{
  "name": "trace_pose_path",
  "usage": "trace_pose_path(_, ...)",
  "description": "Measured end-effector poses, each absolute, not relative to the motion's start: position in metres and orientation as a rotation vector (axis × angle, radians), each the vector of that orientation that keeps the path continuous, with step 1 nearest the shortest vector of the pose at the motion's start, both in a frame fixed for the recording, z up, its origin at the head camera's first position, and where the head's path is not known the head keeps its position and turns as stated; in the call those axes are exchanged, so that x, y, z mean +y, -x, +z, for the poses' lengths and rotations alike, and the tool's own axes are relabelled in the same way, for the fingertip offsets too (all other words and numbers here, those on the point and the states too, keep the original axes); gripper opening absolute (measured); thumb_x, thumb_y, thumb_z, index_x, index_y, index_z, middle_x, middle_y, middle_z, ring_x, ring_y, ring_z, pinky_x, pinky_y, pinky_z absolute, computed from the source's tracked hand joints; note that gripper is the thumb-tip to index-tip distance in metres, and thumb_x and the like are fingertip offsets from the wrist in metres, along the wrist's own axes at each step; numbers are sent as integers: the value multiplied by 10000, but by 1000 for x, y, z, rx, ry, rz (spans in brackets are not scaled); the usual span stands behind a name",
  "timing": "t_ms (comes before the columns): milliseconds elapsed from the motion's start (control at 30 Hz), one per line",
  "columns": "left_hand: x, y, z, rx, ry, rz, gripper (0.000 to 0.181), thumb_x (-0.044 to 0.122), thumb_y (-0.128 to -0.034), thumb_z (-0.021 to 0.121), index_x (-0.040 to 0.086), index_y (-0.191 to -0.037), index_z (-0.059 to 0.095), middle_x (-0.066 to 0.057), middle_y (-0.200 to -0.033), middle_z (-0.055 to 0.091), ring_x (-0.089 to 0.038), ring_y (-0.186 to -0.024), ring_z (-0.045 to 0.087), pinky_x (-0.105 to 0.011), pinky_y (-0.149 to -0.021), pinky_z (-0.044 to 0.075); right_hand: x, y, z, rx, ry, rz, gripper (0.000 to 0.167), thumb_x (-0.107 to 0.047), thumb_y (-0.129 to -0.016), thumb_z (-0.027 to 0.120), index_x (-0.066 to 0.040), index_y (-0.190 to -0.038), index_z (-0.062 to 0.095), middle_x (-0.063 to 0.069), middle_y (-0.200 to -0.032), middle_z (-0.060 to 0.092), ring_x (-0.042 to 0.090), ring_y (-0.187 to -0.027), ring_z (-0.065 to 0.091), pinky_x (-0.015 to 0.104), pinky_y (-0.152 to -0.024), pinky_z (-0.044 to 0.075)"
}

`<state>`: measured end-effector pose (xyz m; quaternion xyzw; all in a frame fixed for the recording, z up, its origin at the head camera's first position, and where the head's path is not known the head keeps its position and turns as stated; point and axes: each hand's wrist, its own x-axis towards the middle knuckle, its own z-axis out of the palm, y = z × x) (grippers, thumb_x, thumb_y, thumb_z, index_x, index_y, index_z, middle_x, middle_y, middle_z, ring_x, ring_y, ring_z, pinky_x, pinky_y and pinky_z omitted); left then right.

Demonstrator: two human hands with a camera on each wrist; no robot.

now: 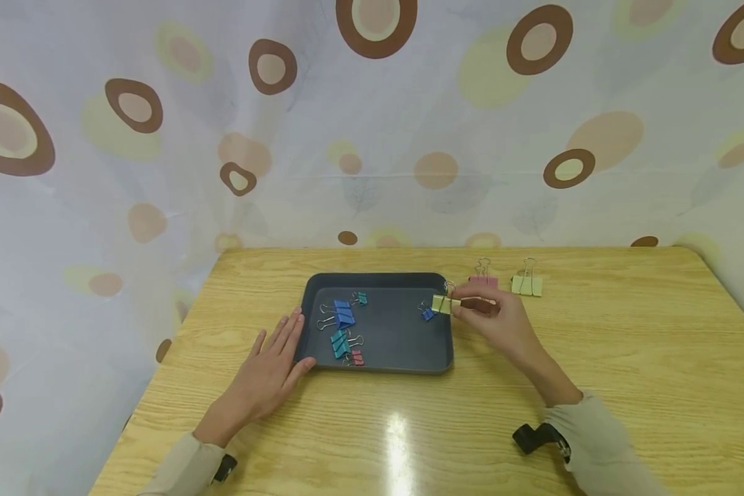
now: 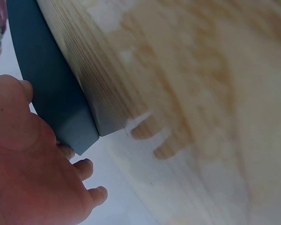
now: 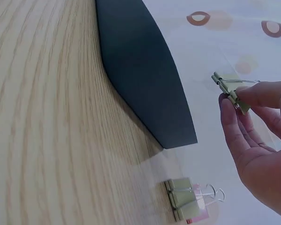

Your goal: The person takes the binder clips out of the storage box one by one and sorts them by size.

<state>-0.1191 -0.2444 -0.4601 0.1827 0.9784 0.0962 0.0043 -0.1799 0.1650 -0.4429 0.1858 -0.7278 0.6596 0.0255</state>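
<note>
My right hand [image 1: 499, 320] pinches a yellow clip [image 1: 446, 304] between thumb and fingertips, over the right rim of a dark, shallow tray [image 1: 390, 337]. My left hand [image 1: 269, 375] is flat, fingers straight and slightly spread, touching the tray's left edge, the thumb at its near corner; it grips nothing.

Inside the tray, near the left wall, lie a large blue clip [image 1: 344, 313], a small teal clip [image 1: 362, 298], a larger teal clip [image 1: 339, 343] and a small red clip [image 1: 357, 358]. A small blue clip [image 1: 428, 314] lies near the right wall. A wide strip of tray floor runs between the two sides.

Beyond my right hand, a pink clip [image 1: 485, 281] and a second yellow clip [image 1: 527, 286] stand near the worktop's far edge, in front of a patterned sheet [image 1: 403, 117]. The wooden worktop [image 1: 657, 358] stretches well past the tray to the right.

The right wrist view shows what the head view cannot: the pinched clip's folded edge, and the tray's outer right wall. From there the second yellow clip partly covers the pink one.
</note>
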Motion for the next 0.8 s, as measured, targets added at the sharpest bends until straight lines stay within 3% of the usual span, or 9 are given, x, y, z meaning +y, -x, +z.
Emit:
trace_pose_path(133,-244,120,-460,3070,-577,295,768,498,-1095,406,23,-1641,150,-101,-1718,88,-343,-1560,162,-632,-1211,158,178,178,-440,-2274,-526,2038,224,14,-934,735,91,-1143,717,220,-1189,682,124,-1017,732,378,-842,600)
trace_pose_path(367,-242,120,-459,3073,-582,289,759,487,-1096,411,12,-1636,168,-109,-1715,107,-341,-1560,162,-633,-1210,164,205,174,-439,-2397,-472,1761,226,-67,-956,740,37,-1156,745,145,-1130,733,28,-1020,674,166,-912,525)
trace_pose_path(467,-242,120,-459,3076,-582,277,757,484,-1096,411,8,-1633,174,-112,-1714,111,-344,-1558,167,-636,-1207,168,217,173,-442,-2433,-458,1704,224,-88,-965,734,13,-1165,745,150,-1165,721,25,-1043,663,143,-931,501)
trace_pose_path(600,-242,120,-458,3079,-580,276,755,480,-1096,415,7,-1633,174,-117,-1713,113,-340,-1559,164,-638,-1206,167,234,173,-445,-2480,-415,1683,245,-125,-975,729,6,-1183,735,136,-1205,705,10,-1061,667,151,-887,526)
trace_pose_path(800,-242,119,-459,3078,-577,270,759,488,-1097,405,12,-1636,163,-112,-1715,105,-334,-1561,154,-636,-1208,164,256,175,-448,-2541,-298,1681,297,-167,-984,725,34,-1202,722,87,-1131,746,41,-944,730,180,-803,567)
